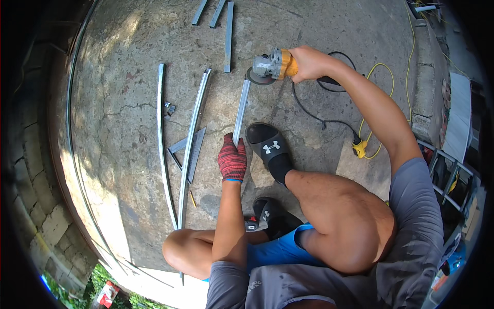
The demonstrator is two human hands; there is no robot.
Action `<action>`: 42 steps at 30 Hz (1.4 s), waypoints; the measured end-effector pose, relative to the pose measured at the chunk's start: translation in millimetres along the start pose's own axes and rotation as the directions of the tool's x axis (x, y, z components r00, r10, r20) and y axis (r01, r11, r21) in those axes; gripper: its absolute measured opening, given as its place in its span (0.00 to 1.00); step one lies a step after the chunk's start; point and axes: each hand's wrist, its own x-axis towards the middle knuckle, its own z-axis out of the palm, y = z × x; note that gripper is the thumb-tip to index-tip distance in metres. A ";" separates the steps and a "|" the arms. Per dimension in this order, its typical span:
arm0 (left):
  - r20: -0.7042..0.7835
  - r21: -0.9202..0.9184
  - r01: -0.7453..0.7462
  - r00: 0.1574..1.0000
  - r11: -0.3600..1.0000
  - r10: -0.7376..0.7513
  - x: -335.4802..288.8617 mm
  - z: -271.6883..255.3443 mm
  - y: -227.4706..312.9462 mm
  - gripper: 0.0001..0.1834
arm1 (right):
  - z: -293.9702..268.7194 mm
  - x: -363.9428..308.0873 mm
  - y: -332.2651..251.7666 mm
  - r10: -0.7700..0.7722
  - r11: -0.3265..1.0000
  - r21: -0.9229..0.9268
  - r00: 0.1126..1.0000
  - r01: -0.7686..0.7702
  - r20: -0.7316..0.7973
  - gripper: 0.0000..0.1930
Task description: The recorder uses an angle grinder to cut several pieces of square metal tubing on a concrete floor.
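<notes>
My left hand [232, 158], in a red and black knit glove, is closed round the near end of a short metal channel [242, 109]. My bare right hand [312, 63] grips a yellow and grey angle grinder [271, 64], held out ahead of me. The grinder's dark disc [260, 77] is at the far end of the channel; I cannot tell whether it touches. A power cord [307, 110] runs from the grinder to a yellow extension-cord plug [360, 148] at the right.
Two long metal channels [161, 123] lie on the concrete to the left, over a triangular square [193, 154]. A pencil [192, 199], a tape measure [251, 223] and metal offcuts [169, 109] lie nearby. Several cut steel pieces [228, 38] lie ahead. My shoe [268, 147] is near the channel.
</notes>
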 end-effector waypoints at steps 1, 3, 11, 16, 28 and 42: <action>-0.001 0.002 0.001 1.000 1.000 -0.001 0.8 -0.3 0.8 0.18 | -0.2 -0.4 4.1 0.013 1.000 -0.010 1.000 -0.013 0.003 0.26; 0.021 -0.011 0.016 1.000 1.000 -0.015 0.8 -1.6 -1.3 0.18 | -0.6 -0.1 5.7 0.035 0.999 0.002 0.999 -0.035 0.009 0.26; 0.045 -0.038 0.015 0.999 0.999 -0.013 2.3 2.7 -4.4 0.18 | 3.0 -3.4 -4.1 0.001 0.999 0.053 1.000 -0.001 0.009 0.26; 0.031 -0.073 -0.005 1.000 0.997 0.007 3.5 2.1 -7.9 0.19 | 9.0 -3.6 5.4 0.058 0.995 0.083 0.998 -0.057 -0.002 0.27; -0.046 0.194 0.007 0.999 0.981 0.002 25.8 22.5 -19.9 0.25 | 50.9 -38.0 53.4 0.398 0.632 0.734 0.917 -0.247 -0.034 0.15; 0.428 -0.608 0.222 0.900 0.763 0.078 -6.3 79.2 149.4 0.35 | 119.8 -48.3 42.3 0.247 -0.208 0.973 0.968 0.103 -0.050 0.18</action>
